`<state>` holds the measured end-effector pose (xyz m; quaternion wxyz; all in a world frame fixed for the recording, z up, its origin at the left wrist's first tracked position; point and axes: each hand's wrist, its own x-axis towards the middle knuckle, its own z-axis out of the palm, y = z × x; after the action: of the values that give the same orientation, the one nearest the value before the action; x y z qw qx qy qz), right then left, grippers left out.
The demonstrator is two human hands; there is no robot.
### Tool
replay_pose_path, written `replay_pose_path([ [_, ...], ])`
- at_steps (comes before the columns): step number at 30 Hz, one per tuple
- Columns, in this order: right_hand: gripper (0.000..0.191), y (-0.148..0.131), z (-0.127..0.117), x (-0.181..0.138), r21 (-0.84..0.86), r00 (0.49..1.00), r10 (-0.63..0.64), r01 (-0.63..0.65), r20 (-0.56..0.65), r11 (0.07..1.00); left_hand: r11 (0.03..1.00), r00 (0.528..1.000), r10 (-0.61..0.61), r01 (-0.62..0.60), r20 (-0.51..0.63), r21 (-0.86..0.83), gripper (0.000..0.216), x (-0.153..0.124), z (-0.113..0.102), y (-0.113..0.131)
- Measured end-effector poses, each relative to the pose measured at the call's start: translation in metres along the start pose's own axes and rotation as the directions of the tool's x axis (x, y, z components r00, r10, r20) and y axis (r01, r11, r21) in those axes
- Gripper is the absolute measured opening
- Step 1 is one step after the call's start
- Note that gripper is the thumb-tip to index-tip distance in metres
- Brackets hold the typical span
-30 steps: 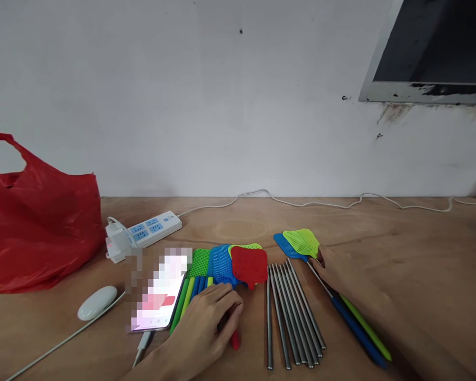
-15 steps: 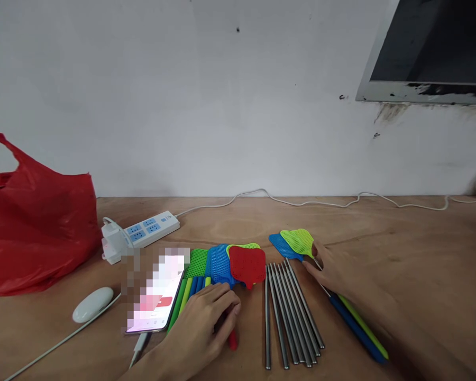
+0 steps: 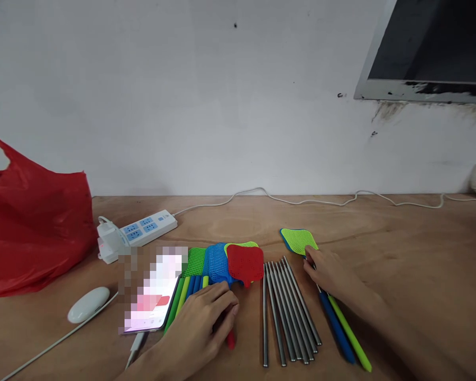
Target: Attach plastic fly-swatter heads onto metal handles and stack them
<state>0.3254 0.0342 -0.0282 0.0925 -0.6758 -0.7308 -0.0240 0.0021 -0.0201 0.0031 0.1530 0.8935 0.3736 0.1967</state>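
Observation:
My right hand (image 3: 328, 271) is closed around the necks of a yellow-green fly swatter (image 3: 297, 239) and a blue fly swatter (image 3: 337, 327). Their heads overlap, with the green one on top and only a blue edge showing. My left hand (image 3: 200, 325) lies with curled fingers over several coloured handles (image 3: 181, 293); whatever is inside its fingers is hidden. Below those fingers the end of a red handle (image 3: 230, 339) shows. Mesh swatter heads in red (image 3: 245, 262), blue (image 3: 217, 263) and green (image 3: 196, 260) lie beyond this hand. Several metal rods (image 3: 289, 312) are fanned out between my hands.
A lit phone (image 3: 158, 293), partly blurred, lies left of the handles with a cable attached. Behind it are a white power strip (image 3: 148, 228) and plug. A white mouse-shaped object (image 3: 88, 305) and a red plastic bag (image 3: 35, 233) stand left. A white cord runs along the wall.
My right hand has brought the green and blue swatters closer together, so the green head now nearly covers the blue one. Their handles have swung left and toward me. My left hand stays put.

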Motion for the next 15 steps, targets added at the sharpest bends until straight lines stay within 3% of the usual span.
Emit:
replay_pose_path([
  [15, 0.009, 0.0038, -0.0020, 0.0024, 0.033, 0.993, 0.009, -0.006, -0.114, 0.999, 1.000, 0.996, 0.005, -0.007, -0.092, -0.025, 0.025, 0.0009, -0.0013, -0.0005],
])
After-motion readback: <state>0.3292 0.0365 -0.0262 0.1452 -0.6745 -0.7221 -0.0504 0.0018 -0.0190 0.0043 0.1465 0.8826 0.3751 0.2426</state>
